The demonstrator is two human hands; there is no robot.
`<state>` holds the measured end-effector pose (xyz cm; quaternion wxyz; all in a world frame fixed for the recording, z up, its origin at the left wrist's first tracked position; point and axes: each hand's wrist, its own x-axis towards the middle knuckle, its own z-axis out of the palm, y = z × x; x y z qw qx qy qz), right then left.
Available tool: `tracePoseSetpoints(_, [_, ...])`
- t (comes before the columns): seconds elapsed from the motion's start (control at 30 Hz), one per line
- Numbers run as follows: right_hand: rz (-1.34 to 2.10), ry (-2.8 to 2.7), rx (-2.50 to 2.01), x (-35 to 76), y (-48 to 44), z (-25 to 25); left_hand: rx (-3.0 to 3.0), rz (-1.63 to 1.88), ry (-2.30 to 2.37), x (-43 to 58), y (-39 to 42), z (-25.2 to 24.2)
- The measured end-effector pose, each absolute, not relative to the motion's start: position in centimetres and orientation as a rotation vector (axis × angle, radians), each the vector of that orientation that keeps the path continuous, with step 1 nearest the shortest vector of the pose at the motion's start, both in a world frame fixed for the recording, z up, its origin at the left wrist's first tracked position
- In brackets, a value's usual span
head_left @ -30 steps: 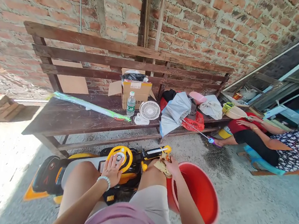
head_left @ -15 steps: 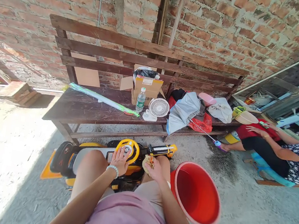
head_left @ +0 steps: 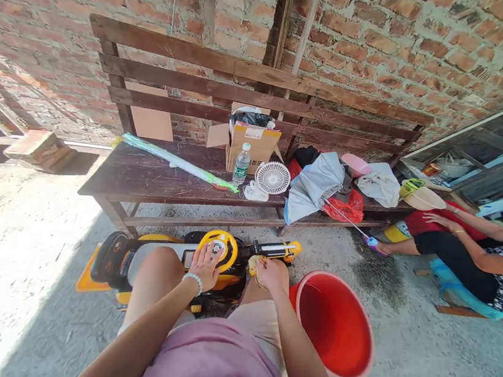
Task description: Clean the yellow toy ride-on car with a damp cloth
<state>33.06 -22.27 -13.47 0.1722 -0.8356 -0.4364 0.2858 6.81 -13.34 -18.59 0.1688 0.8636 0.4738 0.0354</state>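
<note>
My left hand [head_left: 205, 267], with a beaded bracelet on the wrist, lies with fingers stretched out over the yellow steering wheel [head_left: 231, 243] of a ride-on toy vehicle [head_left: 113, 257]. It rests on the wheel rather than wrapping round it. Above my right knee, my right hand [head_left: 270, 275] grips a filled bun [head_left: 256, 269]; its filling is mostly hidden by the fingers and the bun's turn. The toy's yellow and black arm [head_left: 278, 249] points right, just beyond the bun.
A red bucket [head_left: 339, 327] stands right of my leg. On the wooden bench [head_left: 150, 184] are a water bottle [head_left: 241, 165], a white fan [head_left: 272, 178], a cardboard box [head_left: 261, 146] and a folded grey umbrella [head_left: 315, 184]. Another person [head_left: 475, 249] sits at far right.
My right hand has turned the bun, so less of its filling shows. The left hand stays on the wheel. The view has shifted slightly; the other person's hands have moved a little.
</note>
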Motion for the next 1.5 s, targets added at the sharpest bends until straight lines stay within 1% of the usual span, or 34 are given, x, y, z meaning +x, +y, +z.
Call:
tracePoseSetpoints(0.17, [0.553, -1.307, -2.617, 35.9, -23.4, -12.6, 2.462, 0.076, 1.350, 6.8, -13.4, -18.4])
tracePoseSetpoints(0.27, [0.377, -1.192, -2.717, 38.6, -24.1, -12.4, 2.460, 0.108, 1.364, 6.8, -13.5, -18.7])
tracePoseSetpoints(0.37, [0.301, -0.970, -2.748, 40.9, -23.7, -12.6, 2.470, 0.134, 1.360, 6.8, -13.5, -19.1])
tracePoseSetpoints(0.47, [0.332, -0.737, -2.729, 41.0, -21.9, -13.5, 2.481, 0.130, 1.361, 6.7, -13.6, -19.2])
tracePoseSetpoints(0.53, [0.391, -0.772, -2.738, 39.8, -20.5, -14.2, 2.473, 0.107, 1.372, 6.7, -13.6, -19.1])
tracePoseSetpoints(0.7, [0.576, -1.167, -2.833, 37.6, -18.8, -13.7, 2.476, 0.084, 1.383, 6.7, -13.7, -18.8])
tracePoseSetpoints(0.8, [0.589, -1.472, -2.801, 37.4, -19.5, -12.6, 2.479, 0.071, 1.386, 6.6, -13.6, -18.8])
tracePoseSetpoints(0.9, [0.550, -1.755, -2.680, 36.7, -20.7, -11.8, 2.475, 0.061, 1.353, 6.5, -13.4, -18.8])
tracePoseSetpoints(1.1, [0.634, -1.995, -2.276, 35.1, -23.1, -11.2, 2.488, 0.017, 1.354, 6.5, -13.3, -18.6])
tracePoseSetpoints(1.17, [0.651, -1.958, -2.191, 35.5, -23.3, -10.9, 2.487, 0.019, 1.358, 6.6, -13.3, -18.4])
tracePoseSetpoints(1.3, [0.546, -1.511, -2.208, 38.6, -21.3, -9.1, 2.504, 0.048, 1.343, 6.6, -13.4, -18.3])
tracePoseSetpoints(1.37, [0.465, -1.389, -2.195, 40.4, -19.2, -7.9, 2.515, 0.056, 1.344, 6.6, -13.4, -18.3])
tracePoseSetpoints(1.43, [0.384, -1.406, -2.177, 41.3, -16.8, -7.3, 2.523, 0.054, 1.363, 6.6, -13.5, -18.3])
tracePoseSetpoints(1.5, [0.431, -1.550, -2.235, 40.9, -14.7, -7.5, 2.523, 0.050, 1.380, 6.6, -13.6, -18.3])
